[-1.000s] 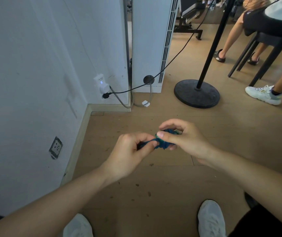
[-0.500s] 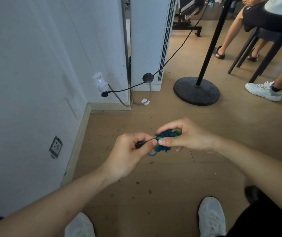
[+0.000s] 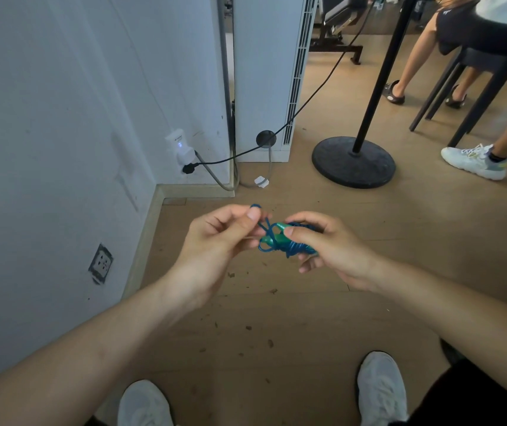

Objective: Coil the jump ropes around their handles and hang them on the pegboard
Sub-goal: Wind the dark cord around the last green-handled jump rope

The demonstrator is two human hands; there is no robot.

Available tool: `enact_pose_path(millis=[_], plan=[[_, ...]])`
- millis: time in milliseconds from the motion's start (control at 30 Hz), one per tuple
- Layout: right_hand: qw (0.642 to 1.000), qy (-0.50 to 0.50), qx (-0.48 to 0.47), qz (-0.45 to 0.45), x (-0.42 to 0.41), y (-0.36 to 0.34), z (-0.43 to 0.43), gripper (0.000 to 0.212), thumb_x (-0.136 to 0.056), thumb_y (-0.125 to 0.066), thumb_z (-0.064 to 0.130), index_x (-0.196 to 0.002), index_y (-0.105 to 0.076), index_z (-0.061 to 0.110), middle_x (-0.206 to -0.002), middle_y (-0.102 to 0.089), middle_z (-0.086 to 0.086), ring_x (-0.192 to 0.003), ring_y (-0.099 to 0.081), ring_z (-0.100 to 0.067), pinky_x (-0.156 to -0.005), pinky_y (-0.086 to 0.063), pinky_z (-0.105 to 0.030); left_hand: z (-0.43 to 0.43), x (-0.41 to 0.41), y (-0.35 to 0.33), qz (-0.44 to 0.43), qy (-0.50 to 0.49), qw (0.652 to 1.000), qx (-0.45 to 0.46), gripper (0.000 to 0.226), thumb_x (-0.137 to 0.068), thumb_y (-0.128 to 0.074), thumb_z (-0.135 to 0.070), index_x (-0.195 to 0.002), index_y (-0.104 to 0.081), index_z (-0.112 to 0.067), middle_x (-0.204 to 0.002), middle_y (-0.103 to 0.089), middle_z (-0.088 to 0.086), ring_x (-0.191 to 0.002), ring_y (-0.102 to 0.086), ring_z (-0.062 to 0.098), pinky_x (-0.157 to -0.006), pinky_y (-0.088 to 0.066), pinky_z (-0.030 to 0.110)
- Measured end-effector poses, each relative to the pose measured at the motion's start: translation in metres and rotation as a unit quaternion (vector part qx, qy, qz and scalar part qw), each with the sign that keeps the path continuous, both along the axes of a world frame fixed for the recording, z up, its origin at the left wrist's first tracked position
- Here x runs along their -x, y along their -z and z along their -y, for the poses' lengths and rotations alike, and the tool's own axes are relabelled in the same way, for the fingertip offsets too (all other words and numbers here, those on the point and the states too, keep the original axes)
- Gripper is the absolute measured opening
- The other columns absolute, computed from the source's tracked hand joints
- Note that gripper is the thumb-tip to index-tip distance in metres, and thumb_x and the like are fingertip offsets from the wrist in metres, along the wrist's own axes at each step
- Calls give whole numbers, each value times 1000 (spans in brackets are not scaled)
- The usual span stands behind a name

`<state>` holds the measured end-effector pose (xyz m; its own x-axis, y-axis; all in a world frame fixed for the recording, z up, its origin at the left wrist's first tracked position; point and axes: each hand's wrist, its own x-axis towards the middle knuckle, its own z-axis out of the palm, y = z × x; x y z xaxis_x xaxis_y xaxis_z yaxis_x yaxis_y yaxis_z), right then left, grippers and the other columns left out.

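We see the right hand [image 3: 335,250] curled around the jump rope [image 3: 279,242]: the thumb is on top and the fingers are below, holding the green handles [image 3: 278,234] with the blue cord wound around them. The left hand [image 3: 215,241] pinches a free loop of this cord between thumb and forefinger, just beside the left end of the bundle. The bundle is in the air between both hands, above the wooden floor [image 3: 276,318]. Lower we see two white shoes [image 3: 381,388]. Farther away are a black stand base [image 3: 353,162] and, at left, the white wall [image 3: 46,118] with a socket [image 3: 101,263].
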<state>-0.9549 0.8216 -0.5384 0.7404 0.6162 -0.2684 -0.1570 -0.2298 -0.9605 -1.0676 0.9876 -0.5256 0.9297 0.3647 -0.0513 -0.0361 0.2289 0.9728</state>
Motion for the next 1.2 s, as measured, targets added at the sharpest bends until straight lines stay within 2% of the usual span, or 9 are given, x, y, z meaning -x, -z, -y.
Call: enact_pose_path(millis=[100,167,333,500,600,733,867,1033,1200], plan=[[1000,2,-5,-17,-1,0,0,14,-91,-70,22,-104,-71,21,-95,-65,-6,-66,-56,-17,-59,-55,-33,-7,-1,-5,3,44,999,24,22,-85,-63,-25,-101,-72,-12,-112,-75,9,-101,-68,17,-86,-55,24],[1000,-3,-4,-19,-1,0,-1,13,-90,-70,23,-103,-72,22,-95,-66,-6,-66,-57,-17,-58,-54,-33,-8,0,-6,9,44,998,42,22,-84,-63,-18,-103,-71,-9,-105,-76,9,-96,-70,18,-87,-57,24],[999,3,-31,-16,4,2,-2,17,-90,-71,22,-106,-71,19,-98,-65,-10,-67,-56,-17,-56,-54,-31,-7,1,-5,-28,15,999,26,21,-70,-76,-15,-90,-73,-12,-82,-77,7,-72,-72,15,-70,-56,21],[995,29,-84,37,9,6,-3,11,-92,-68,17,-100,-71,24,-104,-63,-11,-74,-60,-19,-59,-56,-35,-7,2,-5,-72,1,997,-19,22,-62,-83,-15,-81,-73,-12,-80,-77,14,-69,-73,20,-60,-53,21],[992,22,-98,69,14,8,-5,11,-94,-66,16,-101,-70,24,-109,-65,-8,-84,-64,-20,-64,-58,-39,-7,2,-8,-82,11,995,-57,28,-62,-84,-15,-85,-69,-9,-79,-77,15,-68,-73,21,-59,-54,20],[991,10,-114,76,20,10,-7,12,-94,-65,15,-104,-68,20,-109,-64,-7,-85,-66,-14,-64,-58,-38,-9,1,-9,-114,13,991,-64,60,-57,-86,-18,-102,-46,-13,-75,-76,15,-65,-72,21,-58,-53,22],[988,5,-126,90,21,11,-7,13,-94,-66,15,-104,-69,24,-110,-65,-7,-88,-66,-15,-67,-57,-36,-11,1,-11,-125,23,984,-124,56,-62,-88,-19,-107,-54,-16,-72,-76,9,-53,-63,12,-55,-50,19],[978,-40,-112,173,19,10,-4,19,-92,-68,18,-110,-67,24,-110,-68,-4,-92,-67,-28,-72,-59,-40,-21,2,-17,-140,82,971,-178,49,-66,-88,-20,-110,-68,-22,-73,-76,9,-46,-52,10,-50,-46,18],[930,-90,-68,350,11,5,-3,27,-86,-76,17,-113,-68,17,-106,-60,-4,-102,-60,-19,-94,-49,-34,-23,4,-17,-103,95,966,-217,28,-70,-87,-13,-94,-73,-13,-73,-77,11,-45,-50,13,-47,-45,18]])
